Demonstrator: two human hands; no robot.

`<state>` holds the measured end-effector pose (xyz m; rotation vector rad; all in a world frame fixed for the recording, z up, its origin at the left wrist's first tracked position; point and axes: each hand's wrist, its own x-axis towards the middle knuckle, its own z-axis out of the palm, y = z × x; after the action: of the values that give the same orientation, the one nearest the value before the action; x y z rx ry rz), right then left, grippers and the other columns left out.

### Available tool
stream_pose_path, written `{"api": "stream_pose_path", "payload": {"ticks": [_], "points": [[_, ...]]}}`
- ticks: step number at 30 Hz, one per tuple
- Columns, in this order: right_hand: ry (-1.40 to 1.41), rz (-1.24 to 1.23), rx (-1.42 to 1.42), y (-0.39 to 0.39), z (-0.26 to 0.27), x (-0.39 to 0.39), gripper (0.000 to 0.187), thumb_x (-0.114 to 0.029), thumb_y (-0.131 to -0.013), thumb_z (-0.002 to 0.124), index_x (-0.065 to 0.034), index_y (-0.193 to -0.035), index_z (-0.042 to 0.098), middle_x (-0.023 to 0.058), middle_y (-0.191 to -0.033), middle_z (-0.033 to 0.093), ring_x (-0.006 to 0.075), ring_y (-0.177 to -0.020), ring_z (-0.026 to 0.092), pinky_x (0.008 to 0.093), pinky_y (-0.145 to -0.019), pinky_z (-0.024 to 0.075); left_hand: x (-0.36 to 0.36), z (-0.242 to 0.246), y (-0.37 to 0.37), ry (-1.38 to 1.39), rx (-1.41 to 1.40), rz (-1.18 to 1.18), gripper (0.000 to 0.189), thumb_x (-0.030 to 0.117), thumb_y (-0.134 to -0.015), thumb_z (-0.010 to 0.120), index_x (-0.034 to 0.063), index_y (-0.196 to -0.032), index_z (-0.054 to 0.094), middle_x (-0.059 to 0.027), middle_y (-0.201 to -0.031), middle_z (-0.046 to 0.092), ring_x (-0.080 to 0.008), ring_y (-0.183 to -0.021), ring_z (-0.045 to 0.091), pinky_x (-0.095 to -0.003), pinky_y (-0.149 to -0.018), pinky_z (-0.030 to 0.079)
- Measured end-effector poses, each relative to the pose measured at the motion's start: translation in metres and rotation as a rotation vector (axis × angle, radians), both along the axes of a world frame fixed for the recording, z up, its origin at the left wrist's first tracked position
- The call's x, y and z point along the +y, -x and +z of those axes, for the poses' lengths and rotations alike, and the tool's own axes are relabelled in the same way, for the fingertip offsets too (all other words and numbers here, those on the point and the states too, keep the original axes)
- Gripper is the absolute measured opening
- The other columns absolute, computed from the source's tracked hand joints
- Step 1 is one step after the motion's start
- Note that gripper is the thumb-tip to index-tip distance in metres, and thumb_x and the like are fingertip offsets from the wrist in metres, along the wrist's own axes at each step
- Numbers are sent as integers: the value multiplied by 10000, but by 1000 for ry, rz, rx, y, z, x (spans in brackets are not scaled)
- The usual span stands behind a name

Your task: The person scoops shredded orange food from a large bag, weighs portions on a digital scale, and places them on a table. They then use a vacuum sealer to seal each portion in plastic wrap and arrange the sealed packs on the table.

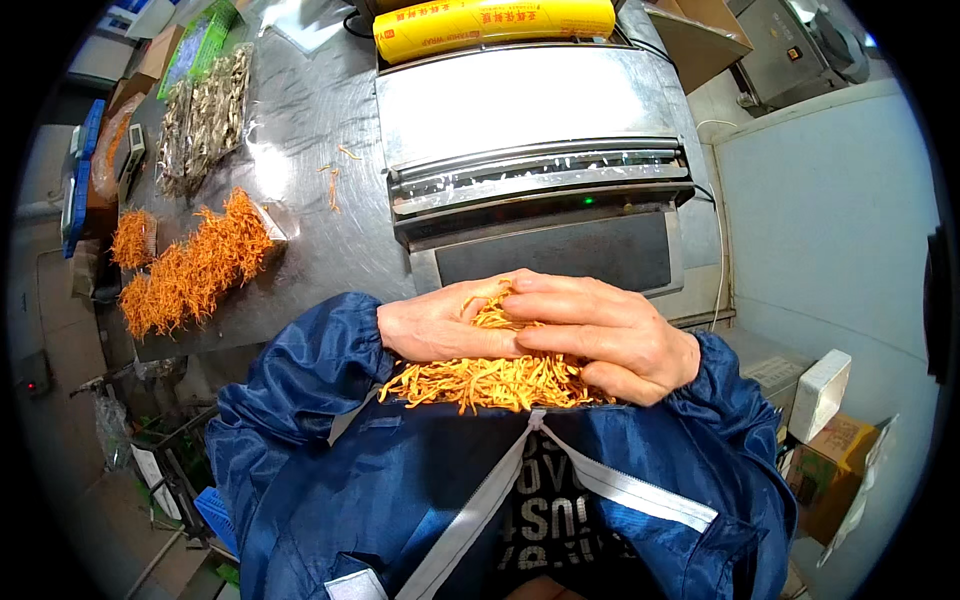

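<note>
A bundle of thin yellow-orange cordyceps mushrooms (495, 381) lies close against the front of my jacket. My left hand (442, 321) cups it from the left, and some strands show between its thumb and fingers. From the right, my right hand (607, 326) lays its spread fingers over the bundle, its fingertips meeting the left hand. Whatever supports the bundle underneath is hidden. Just beyond my hands is the dark plate (555, 251) of a film wrapping machine (525, 105), with a green light lit on its front.
A yellow roll of cling film (495, 26) rests behind the machine. On the steel table (322, 247) to the left are heaps of orange cordyceps (199, 262), loose strands (333, 187) and plastic-wrapped brownish mushrooms (202, 124). A white foam block (820, 395) sits on a cardboard box (832, 465) at right.
</note>
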<state>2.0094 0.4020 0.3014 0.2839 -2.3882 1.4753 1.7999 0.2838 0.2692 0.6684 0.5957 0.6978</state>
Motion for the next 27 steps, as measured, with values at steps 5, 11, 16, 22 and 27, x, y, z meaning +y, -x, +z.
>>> {"api": "stream_pose_path", "payload": {"ticks": [5, 11, 16, 22, 27], "points": [[-163, -188, 166, -3, 10, -21, 300, -44, -731, 633, 101, -992, 658, 239, -1141, 625, 380, -1050, 635, 427, -884, 534, -6, 13, 8, -152, 129, 12, 592, 155, -851, 666, 41, -1355, 378, -64, -1232, 512, -143, -1168, 484, -293, -1004, 403], [-418, -195, 168, 11, 19, -40, 252, -61, -689, 673, 77, -900, 663, 192, -1023, 655, 313, -958, 665, 371, -801, 571, -24, 14, 10, -109, 223, 115, 451, 180, -941, 608, 32, -1319, 412, -87, -1243, 518, -167, -1157, 510, -306, -1000, 420], [-600, -164, -38, 23, 53, -63, 268, -101, -803, 625, 76, -1005, 620, 217, -1055, 644, 329, -1056, 635, 404, -912, 537, -52, 6, 13, -335, 389, 343, 432, 198, -935, 644, 50, -1297, 459, -69, -1171, 570, -127, -1089, 539, -279, -927, 465], [-720, -111, -262, 49, 72, -81, 412, -108, -851, 528, 156, -1168, 523, 304, -1225, 545, 393, -1194, 541, 442, -1023, 444, -76, 11, 14, -66, 238, 680, 378, 159, -972, 582, 23, -1301, 456, -59, -1159, 571, -116, -1060, 544, -262, -918, 465], [-740, -30, -263, 58, 66, -86, 461, -131, -843, 492, 160, -1200, 504, 319, -1260, 522, 408, -1226, 515, 432, -1048, 415, -90, 8, 18, 14, 166, 784, 339, 117, -989, 538, 7, -1298, 451, -70, -1174, 557, -118, -1092, 524, -260, -932, 451]]}}
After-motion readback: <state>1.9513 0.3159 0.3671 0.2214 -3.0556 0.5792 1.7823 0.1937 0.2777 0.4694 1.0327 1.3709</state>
